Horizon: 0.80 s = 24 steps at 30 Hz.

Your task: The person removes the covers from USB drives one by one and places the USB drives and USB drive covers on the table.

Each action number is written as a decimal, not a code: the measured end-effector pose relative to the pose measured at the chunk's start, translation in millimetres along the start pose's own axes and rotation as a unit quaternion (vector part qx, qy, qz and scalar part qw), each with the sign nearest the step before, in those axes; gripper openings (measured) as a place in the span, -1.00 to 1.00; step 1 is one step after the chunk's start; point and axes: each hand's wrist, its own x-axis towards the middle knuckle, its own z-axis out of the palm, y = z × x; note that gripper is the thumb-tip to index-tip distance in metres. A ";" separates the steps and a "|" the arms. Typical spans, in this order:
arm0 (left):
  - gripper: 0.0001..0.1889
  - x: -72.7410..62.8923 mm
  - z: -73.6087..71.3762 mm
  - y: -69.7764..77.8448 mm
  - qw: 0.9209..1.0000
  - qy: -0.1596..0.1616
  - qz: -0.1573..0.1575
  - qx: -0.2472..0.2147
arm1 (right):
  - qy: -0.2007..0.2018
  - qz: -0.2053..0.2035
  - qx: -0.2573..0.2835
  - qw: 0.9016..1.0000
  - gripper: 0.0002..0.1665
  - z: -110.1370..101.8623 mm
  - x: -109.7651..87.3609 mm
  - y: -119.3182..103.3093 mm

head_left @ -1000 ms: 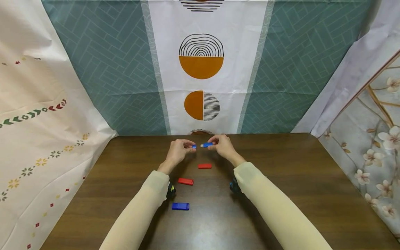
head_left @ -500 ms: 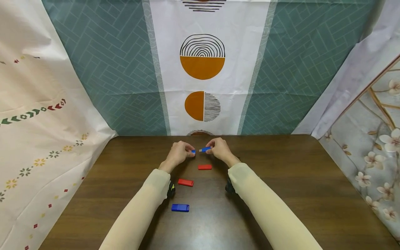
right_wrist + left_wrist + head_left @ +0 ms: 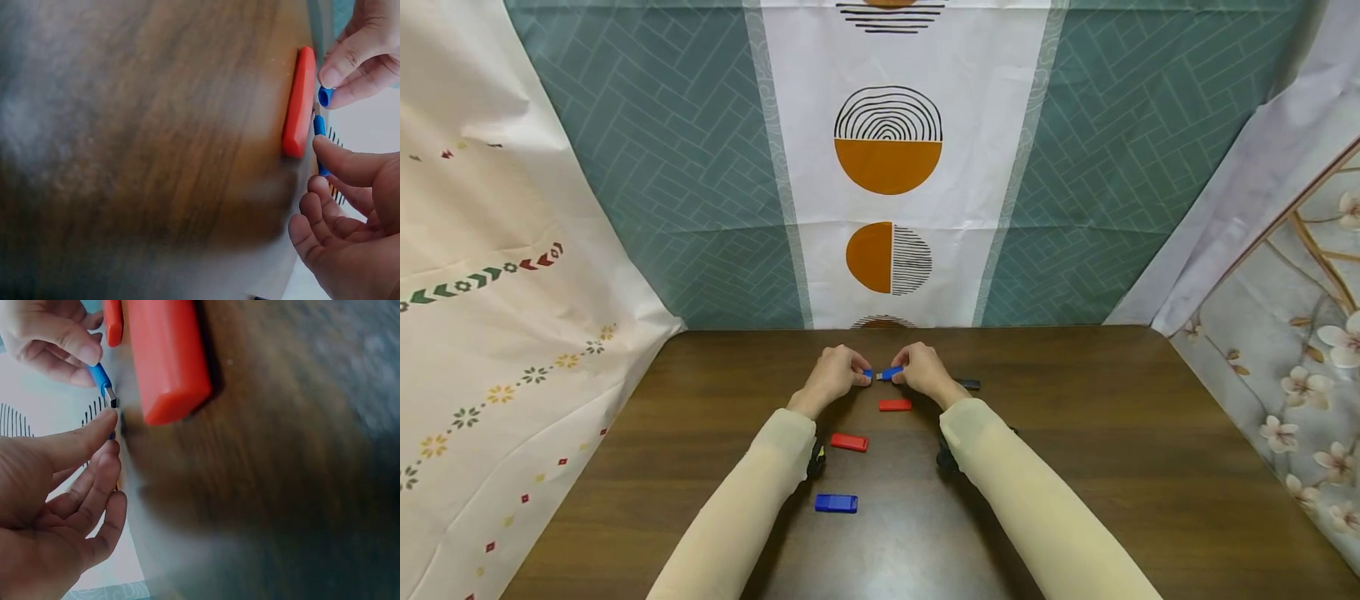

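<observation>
Between thumb and fingertips, my left hand (image 3: 833, 375) pinches a small blue cap (image 3: 325, 97), its hollow end facing the right hand. My right hand (image 3: 925, 373) grips a blue USB stick (image 3: 891, 373) by its body, the metal plug (image 3: 110, 397) bare and pointing left at the cap. A narrow gap separates plug and cap in the head view. Just below the hands a red USB stick (image 3: 895, 405) lies on the table, and a second red USB stick (image 3: 849, 442) rests nearer, beside the left wrist.
Closer to the front lies another blue USB stick (image 3: 836, 503). A dark stick-shaped thing (image 3: 970, 384) sits just beyond the right wrist. The brown wooden table (image 3: 1097, 483) ends at a patterned cloth backdrop (image 3: 700, 250), with cloths on both sides.
Both hands have come lower in the head view, and the right hand has shifted left, narrowing the gap between plug and cap. The dark thing by the right wrist has come into view.
</observation>
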 end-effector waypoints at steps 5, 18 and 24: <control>-0.83 -1.7 0.3 2.6 1.000 -0.003 -0.002 0.006 | -0.005 -0.001 -0.018 1.000 -0.82 2.6 -1.4 -0.6; -0.80 -1.8 0.0 3.5 1.000 -0.004 -0.010 0.017 | -0.005 -0.003 -0.030 1.000 -0.79 5.2 2.7 1.1; -0.78 -2.1 -1.0 4.9 1.000 -0.005 -0.011 0.021 | -0.014 0.001 -0.018 1.000 -0.75 3.2 0.7 1.1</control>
